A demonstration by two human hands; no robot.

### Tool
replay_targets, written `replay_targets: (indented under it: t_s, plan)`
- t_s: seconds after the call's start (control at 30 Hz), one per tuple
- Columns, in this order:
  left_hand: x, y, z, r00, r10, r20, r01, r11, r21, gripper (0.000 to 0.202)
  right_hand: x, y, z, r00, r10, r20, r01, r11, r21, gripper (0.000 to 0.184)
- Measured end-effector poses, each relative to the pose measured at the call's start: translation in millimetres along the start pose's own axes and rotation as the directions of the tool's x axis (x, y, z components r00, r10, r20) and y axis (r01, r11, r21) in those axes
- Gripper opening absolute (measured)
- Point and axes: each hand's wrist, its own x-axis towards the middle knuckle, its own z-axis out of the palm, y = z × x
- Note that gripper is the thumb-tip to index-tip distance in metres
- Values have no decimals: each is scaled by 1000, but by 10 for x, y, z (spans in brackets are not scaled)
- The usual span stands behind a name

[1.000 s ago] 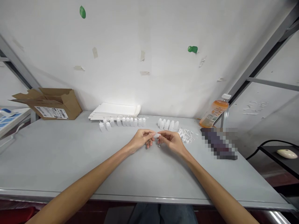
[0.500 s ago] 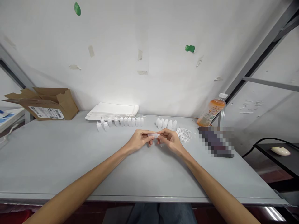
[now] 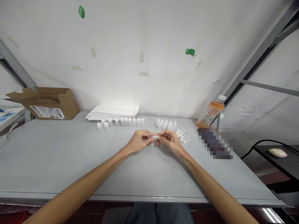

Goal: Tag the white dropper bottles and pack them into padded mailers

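Observation:
A small translucent plastic bottle (image 3: 153, 137) lies sideways between my two hands above the table. My left hand (image 3: 139, 140) is closed round its body. The fingers of my right hand (image 3: 171, 141) pinch its other end, where a thin white strap hangs down; the cap itself is hidden by the fingertips. Just right of my right hand sits a pile of white caps with straps (image 3: 184, 135). Behind my hands stands a group of small bottles without caps (image 3: 164, 125). Farther left, a row of capped bottles (image 3: 126, 122) stands upright.
A stack of white sheets (image 3: 112, 109) lies behind the row. An opened cardboard box (image 3: 67, 107) stands at the back left. At the right are an orange drink bottle (image 3: 211, 113) and a blurred dark item (image 3: 216, 144). A mouse (image 3: 277, 152) rests on a side stand.
Both hands stay almost in place on the small bottle. My fingers have shifted slightly round it, and the view has tilted a little.

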Motion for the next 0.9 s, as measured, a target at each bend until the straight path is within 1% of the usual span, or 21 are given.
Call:
replay_targets:
  t_s: [0.1,0.2,0.33,0.57,0.7,0.77,0.83,0.9]
  plan:
    - [-11,16,0,998,59,-5,-59,995,84,26,-4,-13,-14,1000,15,14,-15,1000,-2,30]
    - [-18,24,2,984,180,2,-176,961,215,24,-14,-44,-28,998,35,44,-35,999,-1,30]
    - [-19,-7,11,943,331,29,-324,895,308,24,-21,-77,-36,996,73,43,-73,997,4,28]
    - [-26,-65,33,873,485,48,-465,799,382,24,-6,-49,-50,994,81,73,-87,993,85,26]
    - [-36,-75,39,849,525,57,-495,754,431,26,-8,-35,-58,995,72,69,-77,993,86,27]
    - [-42,-76,36,847,527,68,-497,741,452,28,-10,-37,-58,996,62,70,-67,994,84,27]
    - [-48,-72,33,859,505,84,-481,740,470,29,-9,-42,-53,996,59,70,-65,995,77,27]
    - [-53,-63,34,886,456,83,-437,762,477,28,-4,-46,-41,995,66,68,-70,996,51,26]
